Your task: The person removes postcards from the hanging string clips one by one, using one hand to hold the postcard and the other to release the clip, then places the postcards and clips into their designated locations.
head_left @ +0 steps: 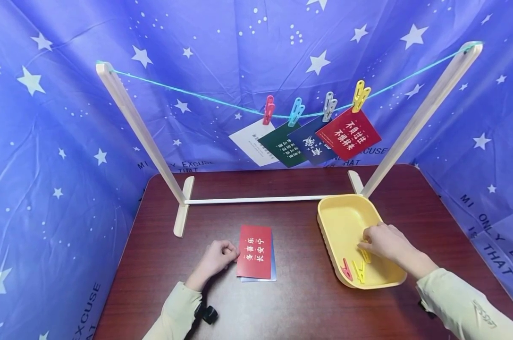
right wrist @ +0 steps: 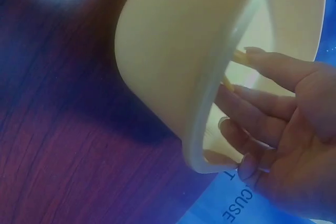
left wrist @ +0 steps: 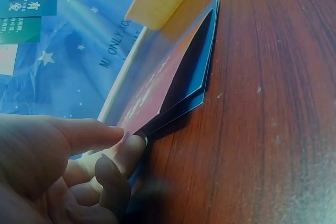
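My left hand (head_left: pixel 217 257) pinches the near edge of a red card (head_left: pixel 254 250) with white writing between thumb and index finger. In the left wrist view that edge is lifted, and a blue card (left wrist: pixel 197 72) shows beneath it. My right hand (head_left: pixel 385 241) reaches into the yellow basket (head_left: pixel 341 222). Its thumb and fingers hold a yellow clothespin (right wrist: pixel 240 57), mostly hidden by the basket's rim in the right wrist view. Beside it in the basket lie another yellow clothespin (head_left: pixel 359 272) and a red clothespin (head_left: pixel 346 270).
A wooden stand (head_left: pixel 143 137) carries a sagging green string (head_left: pixel 197 95) across the back. From it hang a white card (head_left: pixel 252 141), a green card (head_left: pixel 281 146), a dark blue card (head_left: pixel 309 141) and a red hanging card (head_left: pixel 349 134), each under a clothespin. A white bar (head_left: pixel 256 199) joins the stand's feet.
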A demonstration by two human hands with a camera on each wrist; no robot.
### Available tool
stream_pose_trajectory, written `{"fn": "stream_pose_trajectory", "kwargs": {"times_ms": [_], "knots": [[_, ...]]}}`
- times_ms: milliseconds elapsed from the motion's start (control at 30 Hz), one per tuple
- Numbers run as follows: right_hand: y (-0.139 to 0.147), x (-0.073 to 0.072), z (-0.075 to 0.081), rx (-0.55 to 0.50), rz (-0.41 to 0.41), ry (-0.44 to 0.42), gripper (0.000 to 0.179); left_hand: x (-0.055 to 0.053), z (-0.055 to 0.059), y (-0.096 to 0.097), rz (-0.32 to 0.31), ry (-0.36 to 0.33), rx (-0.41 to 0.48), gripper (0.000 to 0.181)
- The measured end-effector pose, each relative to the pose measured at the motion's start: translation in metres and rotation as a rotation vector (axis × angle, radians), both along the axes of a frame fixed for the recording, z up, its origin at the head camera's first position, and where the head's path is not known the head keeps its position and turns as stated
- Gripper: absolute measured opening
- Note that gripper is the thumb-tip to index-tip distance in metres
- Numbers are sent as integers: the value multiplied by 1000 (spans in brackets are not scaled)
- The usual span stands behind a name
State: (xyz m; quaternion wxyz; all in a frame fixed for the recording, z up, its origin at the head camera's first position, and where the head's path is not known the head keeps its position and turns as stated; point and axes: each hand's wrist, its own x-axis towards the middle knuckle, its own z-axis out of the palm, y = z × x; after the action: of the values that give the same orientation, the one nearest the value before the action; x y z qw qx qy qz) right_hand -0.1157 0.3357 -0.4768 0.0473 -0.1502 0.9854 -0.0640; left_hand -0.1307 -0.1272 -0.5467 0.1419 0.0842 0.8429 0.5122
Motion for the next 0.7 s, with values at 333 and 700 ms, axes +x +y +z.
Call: {"fn": "stream_pose_trajectory", "kwargs": {"times_ms": [333,700], "knots": [[-10,12,2,61,-101,-79,41,1,0,1,24,-6,-14,11],[-14,12,10,121,-175,-236,33,0,0,0,9,-35,44,10]]}}
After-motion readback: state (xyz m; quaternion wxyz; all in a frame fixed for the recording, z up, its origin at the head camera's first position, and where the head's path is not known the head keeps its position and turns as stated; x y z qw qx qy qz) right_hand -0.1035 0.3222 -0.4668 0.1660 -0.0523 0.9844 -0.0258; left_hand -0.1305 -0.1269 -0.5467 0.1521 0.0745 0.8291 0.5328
